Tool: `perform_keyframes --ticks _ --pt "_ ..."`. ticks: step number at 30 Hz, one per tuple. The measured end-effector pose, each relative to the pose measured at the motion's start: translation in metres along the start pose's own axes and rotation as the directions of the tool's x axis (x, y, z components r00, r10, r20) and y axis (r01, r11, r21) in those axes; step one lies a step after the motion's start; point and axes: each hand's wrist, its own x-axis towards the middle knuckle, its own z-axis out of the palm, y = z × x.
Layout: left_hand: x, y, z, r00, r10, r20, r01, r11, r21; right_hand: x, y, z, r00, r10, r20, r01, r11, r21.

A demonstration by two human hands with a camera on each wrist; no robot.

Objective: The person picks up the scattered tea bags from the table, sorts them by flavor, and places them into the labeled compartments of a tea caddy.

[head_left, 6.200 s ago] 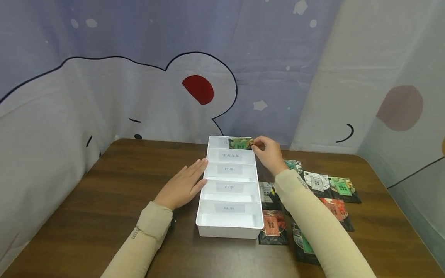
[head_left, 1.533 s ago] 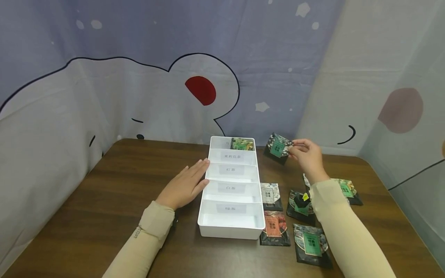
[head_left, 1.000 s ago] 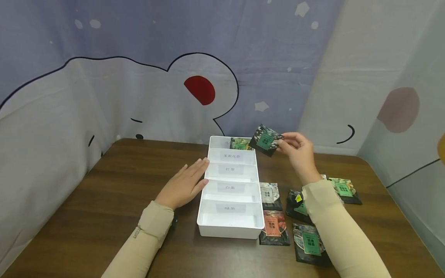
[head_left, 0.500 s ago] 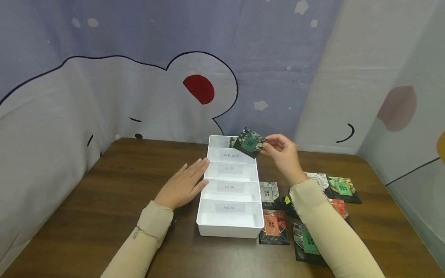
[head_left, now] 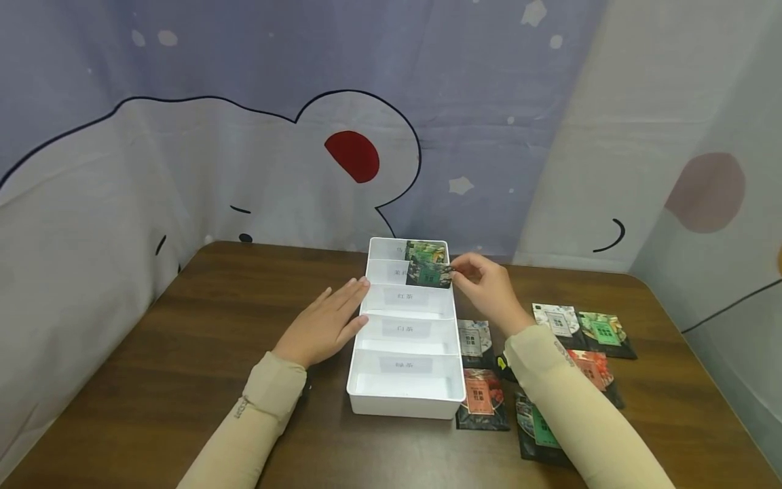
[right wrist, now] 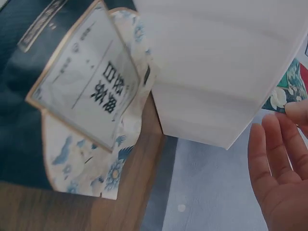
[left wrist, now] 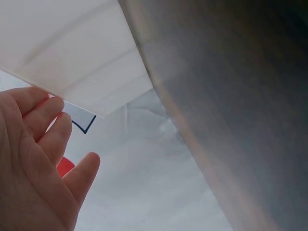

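Note:
A white divided box (head_left: pixel 406 407) with a printed label in each compartment stands mid-table. My right hand (head_left: pixel 485 288) pinches the right edge of a dark tea sachet (head_left: pixel 427 274) with a green label, which sits in the second compartment from the back. In the right wrist view the sachet's floral corner (right wrist: pixel 281 96) shows between thumb and fingers at the box rim. A yellow-green sachet (head_left: pixel 425 251) rests in the rearmost compartment. My left hand (head_left: pixel 326 322) lies along the box's left side, fingers straight, fingertips at the rim; the left wrist view shows this hand (left wrist: pixel 43 144) beside the box wall.
Right of the box lie a white sachet (head_left: pixel 472 343), a red sachet (head_left: pixel 481 401) and a green-labelled one (head_left: pixel 540 431) partly under the sleeve. Farther right are another white sachet (head_left: pixel 557 320), a yellow-green one (head_left: pixel 605 334) and a red-topped one (head_left: pixel 592 370). A printed curtain (head_left: pixel 275 170) hangs behind.
My right hand has carried the dark floral sachet left from beyond the box and lowered it into the second compartment. Earlier it held the yellow-green sachet at the rear compartment. My left hand stays put.

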Motion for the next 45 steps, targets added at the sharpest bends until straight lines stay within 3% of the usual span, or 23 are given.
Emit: perform_keyframes --ticks 11,22,29,35,40,45 --pt "0.000 0.001 0.000 1.000 0.004 -0.001 -0.004 1.000 -0.010 -0.009 0.003 0.001 0.995 -0.065 0.077 0.075 0.988 -0.135" --pt "-0.001 0.001 -0.001 1.000 -0.009 0.006 0.009 1.000 -0.013 -0.012 0.000 0.000 0.993 -0.065 0.095 0.079 0.985 -0.152" --pt "-0.001 0.001 -0.001 1.000 -0.011 0.000 0.011 1.000 -0.017 -0.017 -0.004 -0.012 0.993 0.040 0.112 -0.025 0.990 -0.137" --pt "-0.001 0.000 0.000 1.000 -0.019 0.006 0.019 1.000 -0.020 -0.022 -0.001 -0.022 0.973 0.191 0.132 -0.167 0.970 -0.176" --pt "-0.001 -0.001 0.000 1.000 -0.016 0.004 0.016 1.000 -0.022 -0.025 0.006 -0.027 0.936 0.311 0.164 -0.280 0.942 -0.188" --pt "-0.001 -0.001 0.001 1.000 -0.015 0.006 0.015 1.000 -0.024 -0.032 0.012 -0.028 0.887 0.417 0.200 -0.374 0.901 -0.218"
